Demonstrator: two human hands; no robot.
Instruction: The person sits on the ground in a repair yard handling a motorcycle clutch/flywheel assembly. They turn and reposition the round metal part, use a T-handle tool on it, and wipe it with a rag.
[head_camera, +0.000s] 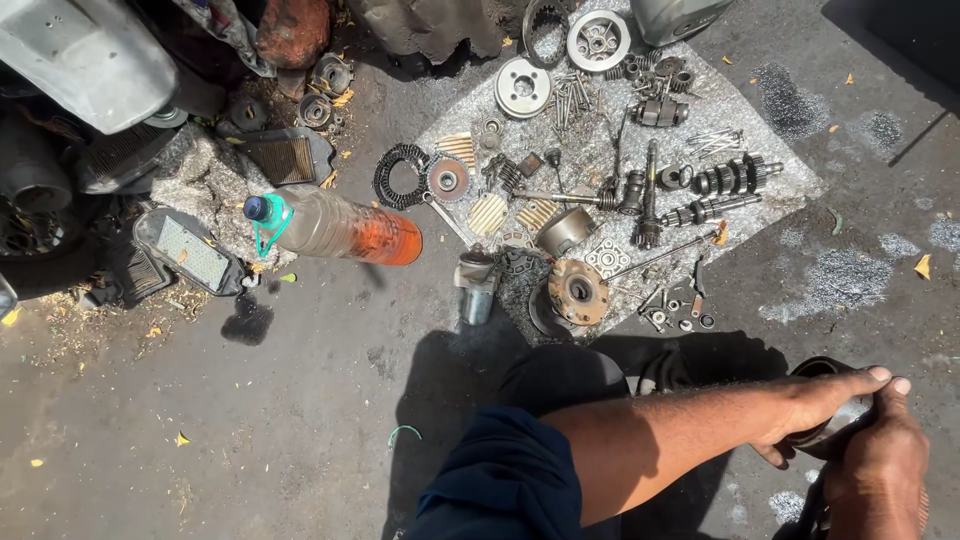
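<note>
Both hands close on a dark round part (822, 410) low over the ground (250, 430) at its near right. The left hand (825, 405) reaches across from the left, fingers wrapped over its rim; the right hand (882, 455) grips its near side from below.

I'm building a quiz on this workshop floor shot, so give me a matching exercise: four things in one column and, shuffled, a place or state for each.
Things:
1. plastic bottle
2. dark round part
3. geared shafts
4. silver pulley wheel

Places or states:
A. gripped by the left hand and right hand
B. lying on its side, orange liquid inside
C. top edge of the grey cloth
D. right side of the cloth

Pairs: 1-B, 2-A, 3-D, 4-C
</note>
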